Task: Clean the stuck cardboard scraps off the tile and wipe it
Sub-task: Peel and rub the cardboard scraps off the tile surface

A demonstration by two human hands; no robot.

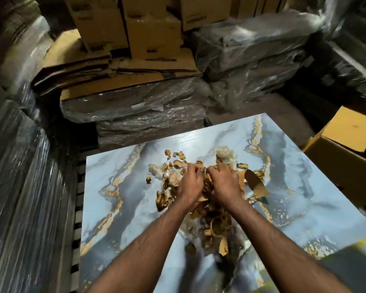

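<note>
While both my hands sit together over the heap of cardboard scraps (209,210) in the middle of the tile (118,199), my left hand (189,182) has its fingers curled down into the pile, and its grip is closed on a clump of scraps. My right hand (224,182) is curled the same way, knuckles up, its grip closed on torn pieces just beside the left. A larger curved strip of cardboard (256,185) stands up off the tile just right of my right hand. Two pale wads of plastic film (225,153) lie among the scraps at the far side of the pile.

At the right, an open cardboard box (342,161) sits against the tile's right edge; its flaps are up, and I cannot tell what is inside. Beyond the tile's far edge are wrapped stacks (135,115) with flattened cartons (114,72) on top. Shrink-wrapped stacks (19,176) also stand along the left, with a wooden slatted edge (78,208) showing beside the tile. The tile's blue marbled face lies bare to the left of the pile and toward the far right corner.
</note>
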